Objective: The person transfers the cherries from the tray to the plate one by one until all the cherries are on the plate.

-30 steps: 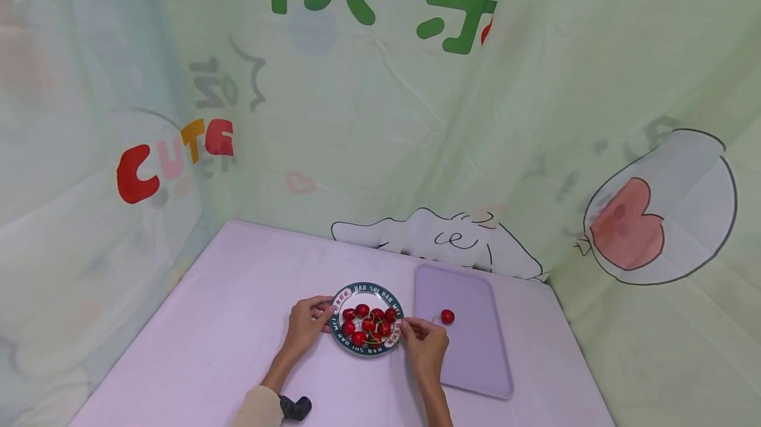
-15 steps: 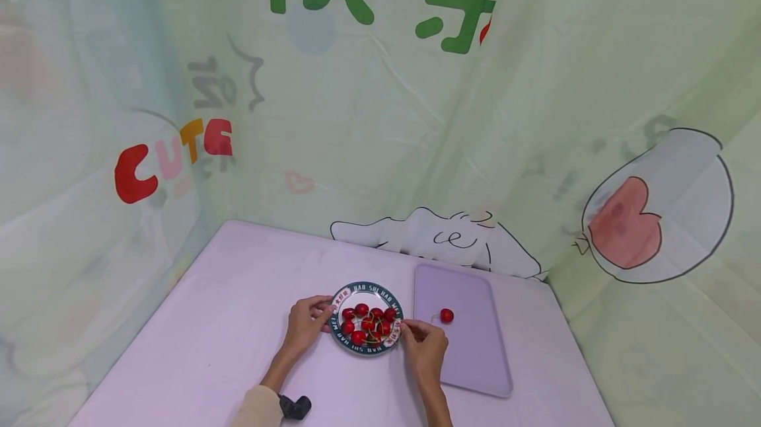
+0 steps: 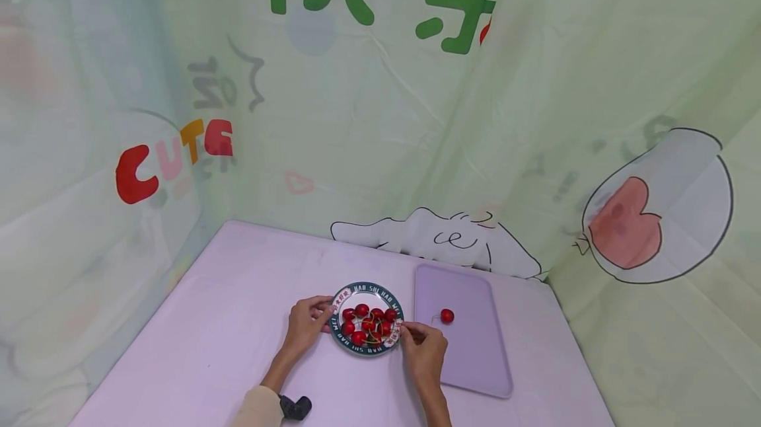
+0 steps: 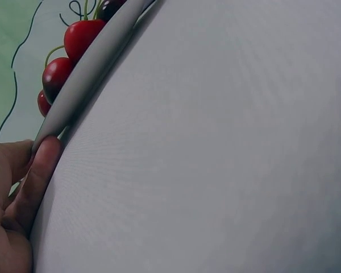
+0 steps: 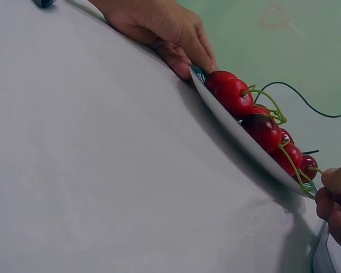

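Note:
A round plate (image 3: 367,287) with a dark green lettered rim carries several red cherries (image 3: 362,310) with green stems. My left hand (image 3: 306,326) grips its left edge, thumb above and fingers beneath. In the left wrist view, the fingers (image 4: 44,162) lie between the plate's pale underside (image 4: 88,77) and the table. On the opposite side, my right hand (image 3: 426,351) pinches the rim between thumb and curled fingers. The right wrist view has a cherry stem ending close to that thumb (image 5: 336,177). Whether the plate's base touches the table cannot be told.
To the right lies a purple tray (image 3: 472,361) bearing one stemmed cherry (image 3: 447,316). A pale cloth covers the table (image 3: 238,308). Printed curtains (image 3: 368,149) stand behind and at both sides. A black device (image 3: 295,408) sits at my left wrist.
My right fingertips have shifted very slightly toward me along the rim. The plate, its cherries and my left hand stay practically where they were.

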Available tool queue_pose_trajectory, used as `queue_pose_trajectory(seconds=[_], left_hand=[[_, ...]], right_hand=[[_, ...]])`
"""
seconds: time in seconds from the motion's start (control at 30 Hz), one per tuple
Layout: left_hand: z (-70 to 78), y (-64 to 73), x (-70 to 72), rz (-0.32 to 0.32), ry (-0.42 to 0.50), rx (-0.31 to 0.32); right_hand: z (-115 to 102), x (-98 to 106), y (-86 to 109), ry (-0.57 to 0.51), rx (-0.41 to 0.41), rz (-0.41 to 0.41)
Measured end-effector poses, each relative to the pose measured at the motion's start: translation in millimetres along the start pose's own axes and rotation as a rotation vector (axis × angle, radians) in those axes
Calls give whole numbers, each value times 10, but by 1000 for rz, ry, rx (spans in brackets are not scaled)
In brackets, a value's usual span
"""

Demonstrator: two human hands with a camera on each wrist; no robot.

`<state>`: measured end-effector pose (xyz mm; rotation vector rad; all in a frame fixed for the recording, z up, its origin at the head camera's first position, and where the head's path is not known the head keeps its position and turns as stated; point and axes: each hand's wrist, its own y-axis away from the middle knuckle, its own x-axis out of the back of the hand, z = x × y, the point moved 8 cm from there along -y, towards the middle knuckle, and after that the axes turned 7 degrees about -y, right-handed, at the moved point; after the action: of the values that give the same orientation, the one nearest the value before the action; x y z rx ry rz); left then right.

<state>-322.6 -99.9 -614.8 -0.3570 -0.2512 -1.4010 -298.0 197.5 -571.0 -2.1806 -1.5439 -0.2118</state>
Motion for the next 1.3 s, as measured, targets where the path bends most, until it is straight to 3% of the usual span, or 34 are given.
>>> queue_pose_trajectory(seconds=[0.57,0.8,0.93,1.17,1.3], left_hand=[[-44,-58,-33,1,24,15],[-62,-61,-32,-2,26,15],[-73,-56,-41,-6,26,22],[-64,-38,-44,-5,11,17],[-63,-21,-45,-4,10,18]], right_hand=[[112,-27,-34,76,42,-16],[88,21,-45,53,39,6],[74,74,-44,46,29,39],[-78,268,-36,3,114,151],[-100,363,-41,-32,118,195]])
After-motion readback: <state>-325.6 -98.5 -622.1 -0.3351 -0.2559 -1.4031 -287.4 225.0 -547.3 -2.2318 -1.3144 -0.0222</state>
